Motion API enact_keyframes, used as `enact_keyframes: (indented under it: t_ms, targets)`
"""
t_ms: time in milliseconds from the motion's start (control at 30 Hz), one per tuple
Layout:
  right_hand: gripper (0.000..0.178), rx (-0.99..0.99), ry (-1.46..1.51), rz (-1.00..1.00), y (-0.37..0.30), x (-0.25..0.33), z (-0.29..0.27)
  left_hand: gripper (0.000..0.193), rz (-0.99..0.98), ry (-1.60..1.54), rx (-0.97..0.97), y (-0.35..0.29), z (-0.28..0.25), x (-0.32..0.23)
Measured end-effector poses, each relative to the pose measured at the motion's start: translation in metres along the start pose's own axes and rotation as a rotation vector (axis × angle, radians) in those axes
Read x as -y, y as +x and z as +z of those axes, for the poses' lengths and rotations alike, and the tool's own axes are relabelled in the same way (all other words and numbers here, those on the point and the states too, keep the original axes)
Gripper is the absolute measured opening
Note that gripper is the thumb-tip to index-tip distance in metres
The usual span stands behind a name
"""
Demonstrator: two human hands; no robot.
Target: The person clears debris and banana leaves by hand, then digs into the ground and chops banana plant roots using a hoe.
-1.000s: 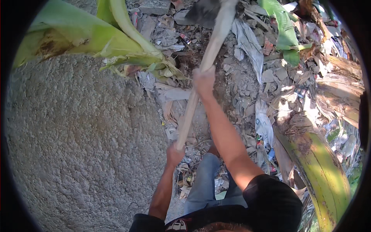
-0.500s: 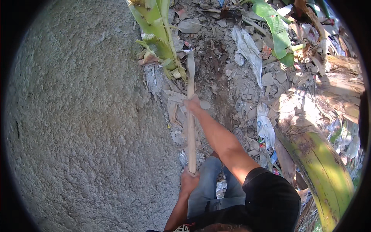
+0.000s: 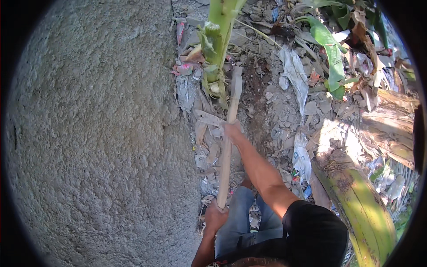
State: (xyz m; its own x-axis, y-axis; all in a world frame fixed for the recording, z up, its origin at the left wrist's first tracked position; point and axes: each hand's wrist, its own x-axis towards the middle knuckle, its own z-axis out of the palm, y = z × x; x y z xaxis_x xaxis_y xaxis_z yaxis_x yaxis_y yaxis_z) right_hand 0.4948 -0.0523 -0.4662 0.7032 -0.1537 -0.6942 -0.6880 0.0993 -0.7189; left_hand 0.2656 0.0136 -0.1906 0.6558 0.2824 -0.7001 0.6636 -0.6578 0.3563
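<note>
A long wooden-handled digging tool (image 3: pixel 226 173) slants up from my body, its narrow dusty head near the foot of a cut green banana stem (image 3: pixel 215 58). My left hand (image 3: pixel 216 218) is closed round the lower end of the handle. Farther up, my right hand (image 3: pixel 233 129) grips the same tool with closed fingers. A flat pale strip (image 3: pixel 208 118) lies beside my right hand; I cannot tell whether it belongs to the tool. The head's exact shape is unclear.
A rough grey wall-like surface (image 3: pixel 98 133) fills the left side. Rubble, dry leaves and a white plastic strip (image 3: pixel 294 75) litter the ground. At right lie a thick green-yellow banana trunk (image 3: pixel 360 204) and a dried brown trunk (image 3: pixel 389 127). A green leaf (image 3: pixel 328 49) stands beyond.
The tool's far end has tipped to the right, beside the stem's base, with both hands still on the handle. The view has shifted, so the stem and ground appear farther right.
</note>
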Motion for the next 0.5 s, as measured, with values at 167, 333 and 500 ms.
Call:
enact_keyframes:
  t_ms: [167, 333, 500]
  targets:
    - [0.012, 0.109, 0.036, 0.218, -0.025, 0.039, 0.037, 0.041, -0.127, 0.194, 0.105, 0.006, -0.036, 0.004]
    - [0.011, 0.002, -0.062, 0.23, -0.014, 0.035, 0.029, 0.04, -0.054, 0.071, 0.082, 0.011, -0.019, 0.021]
    - [0.011, 0.071, 0.114, 0.122, -0.038, 0.029, 0.0, 0.034, -0.103, 0.204, 0.056, -0.014, -0.027, 0.015]
